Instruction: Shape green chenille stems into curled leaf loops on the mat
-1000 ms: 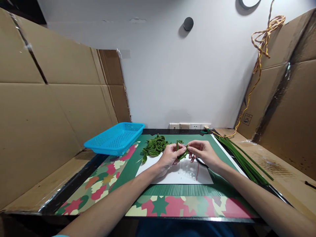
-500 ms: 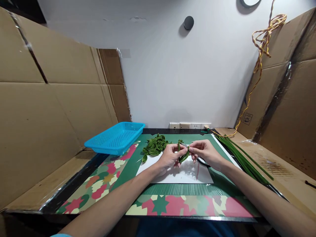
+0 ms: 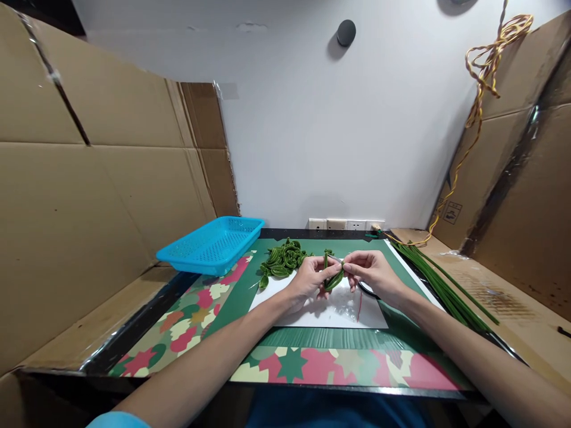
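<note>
Over a white sheet (image 3: pixel 307 318), my left hand (image 3: pixel 311 279) is closed on a looped green fuzzy piece (image 3: pixel 333 280). My right hand (image 3: pixel 372 274) pinches the same piece at its upper right end, the fingertips of both hands nearly touching. Just left of my left hand lies a pile of green fuzzy leaf shapes (image 3: pixel 285 259). Partly behind my right hand is a black-handled tool (image 3: pixel 368 290). A clear plastic bag (image 3: pixel 345 308) with a red line rests on the sheet below my hands.
A blue perforated basket (image 3: pixel 214 245) stands at the back left. Long green stems (image 3: pixel 439 285) lie at the right. Cardboard walls (image 3: pixel 111 196) rise on both sides, and a twisted yellow cord (image 3: pixel 475 119) hangs at the right by the wall sockets (image 3: pixel 336 224).
The view has shifted slightly, so the scene sits a little farther right and higher. Both hands keep hold of the green piece in nearly the same pose.
</note>
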{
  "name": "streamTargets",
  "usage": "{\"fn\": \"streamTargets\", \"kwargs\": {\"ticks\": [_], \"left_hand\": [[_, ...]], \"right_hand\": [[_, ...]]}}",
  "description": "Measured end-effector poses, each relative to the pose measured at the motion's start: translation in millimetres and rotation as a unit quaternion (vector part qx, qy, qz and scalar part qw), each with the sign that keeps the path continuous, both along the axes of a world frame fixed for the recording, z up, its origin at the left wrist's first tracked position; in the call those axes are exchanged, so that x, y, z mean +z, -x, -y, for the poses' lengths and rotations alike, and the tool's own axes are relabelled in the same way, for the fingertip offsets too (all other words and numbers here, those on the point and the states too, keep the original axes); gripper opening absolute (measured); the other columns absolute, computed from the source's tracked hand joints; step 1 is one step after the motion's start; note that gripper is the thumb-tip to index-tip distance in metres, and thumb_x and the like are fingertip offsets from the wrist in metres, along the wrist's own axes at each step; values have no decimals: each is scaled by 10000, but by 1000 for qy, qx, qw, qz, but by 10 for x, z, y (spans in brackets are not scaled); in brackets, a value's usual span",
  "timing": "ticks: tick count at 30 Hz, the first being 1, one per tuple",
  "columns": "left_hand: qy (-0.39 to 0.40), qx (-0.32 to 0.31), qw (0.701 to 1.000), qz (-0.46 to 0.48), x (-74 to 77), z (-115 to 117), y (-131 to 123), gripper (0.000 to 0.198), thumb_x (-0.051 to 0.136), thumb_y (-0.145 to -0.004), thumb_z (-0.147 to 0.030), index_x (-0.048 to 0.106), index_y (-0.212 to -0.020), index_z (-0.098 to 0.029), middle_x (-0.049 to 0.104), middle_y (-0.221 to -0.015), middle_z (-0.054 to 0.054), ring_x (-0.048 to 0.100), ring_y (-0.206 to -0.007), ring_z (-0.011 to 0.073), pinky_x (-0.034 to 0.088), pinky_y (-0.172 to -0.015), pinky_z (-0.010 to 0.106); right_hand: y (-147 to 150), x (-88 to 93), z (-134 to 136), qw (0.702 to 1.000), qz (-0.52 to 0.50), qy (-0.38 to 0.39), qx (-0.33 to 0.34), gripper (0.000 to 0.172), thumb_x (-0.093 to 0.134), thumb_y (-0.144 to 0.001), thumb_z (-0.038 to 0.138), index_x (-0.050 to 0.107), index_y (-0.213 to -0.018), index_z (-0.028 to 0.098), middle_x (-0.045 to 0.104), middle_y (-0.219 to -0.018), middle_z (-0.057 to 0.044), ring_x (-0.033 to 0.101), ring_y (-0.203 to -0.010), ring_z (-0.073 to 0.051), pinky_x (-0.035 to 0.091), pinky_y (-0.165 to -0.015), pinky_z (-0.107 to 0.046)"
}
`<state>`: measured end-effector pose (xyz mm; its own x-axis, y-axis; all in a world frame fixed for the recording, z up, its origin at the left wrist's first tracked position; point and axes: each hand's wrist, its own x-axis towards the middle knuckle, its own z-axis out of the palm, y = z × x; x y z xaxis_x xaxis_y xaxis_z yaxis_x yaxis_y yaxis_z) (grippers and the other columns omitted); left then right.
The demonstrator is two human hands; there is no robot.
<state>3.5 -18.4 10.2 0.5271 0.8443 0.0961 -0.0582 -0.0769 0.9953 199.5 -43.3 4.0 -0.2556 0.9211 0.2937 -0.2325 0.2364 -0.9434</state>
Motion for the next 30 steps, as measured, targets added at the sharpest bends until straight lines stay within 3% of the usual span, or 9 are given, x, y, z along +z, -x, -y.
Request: {"fn": "streamTargets", "kwargs": {"ticks": [10, 19, 30], "left_hand": [[-17, -13, 999, -28, 24, 34, -6, 447, 795, -785, -549, 703, -882, -123, 595, -572, -21, 587, -399, 113, 378, -337, 178], [-87, -21, 995, -37, 22, 22, 7, 492, 773, -785, -590, 697, -859, -110, 630, -645, 3, 594, -419, 107, 390, -337, 180], [-39, -39, 998, -28, 69, 56, 16, 494, 803, -750, -592, 681, -845, -122, 633, -618, 7, 641, -432, 152, 420, -343, 196]], "right_hand": [[-35, -31, -2, 1000, 13, 8, -3, 334, 897, -718, 421, 736, -781, 135, 654, -577, -11, 582, -480, -130, 515, -454, -254], [-43, -7, 28, 999, 33, -16, 12, 335, 874, -747, 439, 717, -758, 144, 634, -542, 1, 560, -460, -121, 453, -457, -236], [-26, -13, 37, 997, 62, -43, 8, 386, 855, -754, 503, 724, -787, 142, 628, -590, -8, 562, -509, -133, 433, -516, -257]]}}
